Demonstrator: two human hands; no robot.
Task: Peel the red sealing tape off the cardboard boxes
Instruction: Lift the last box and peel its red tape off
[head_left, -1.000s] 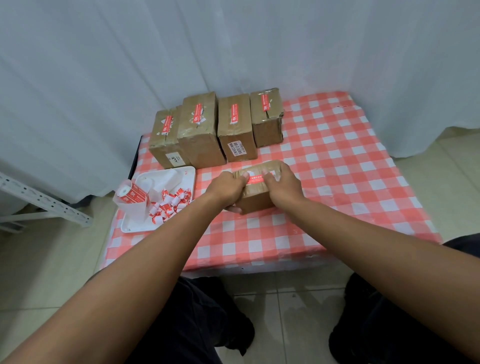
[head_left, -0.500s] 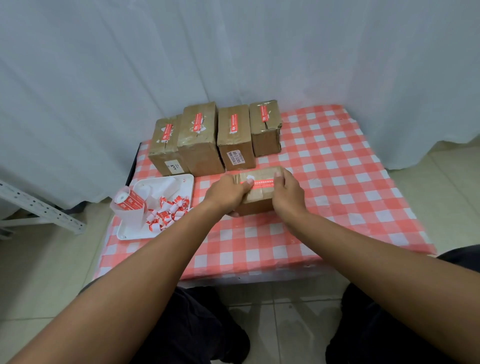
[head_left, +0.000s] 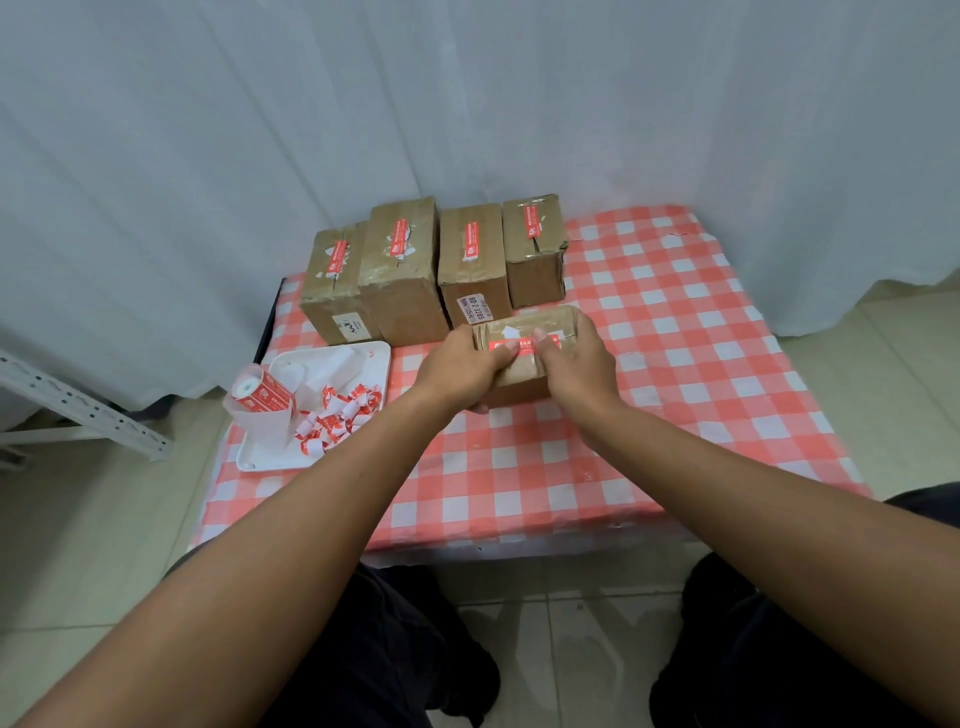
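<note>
Tape (head_left: 525, 345) on the near box (head_left: 519, 374) is best lifted slowly from one end by the right hand (head_left: 576, 364) while the box is gripped by the left hand (head_left: 462, 371); whether a pinch is made cannot be told.

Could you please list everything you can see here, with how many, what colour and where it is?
Box in hand: one, brown, near the table's middle, held by both hands.
Red tape strip: one, red, across that box's top.
Row of boxes: four, brown, red tape on top, at the table's back.
Tray: one, white, on the table's left.
Tape roll: one, red and white, on the tray's left.
Tape scraps: many, red and white, in the tray.
Tablecloth: one, red and white checks, covering the table.
Curtain: white, behind.
Metal rail: one, white, far left.
Left hand: grips the box's left side.
Right hand: grips its right side.
</note>
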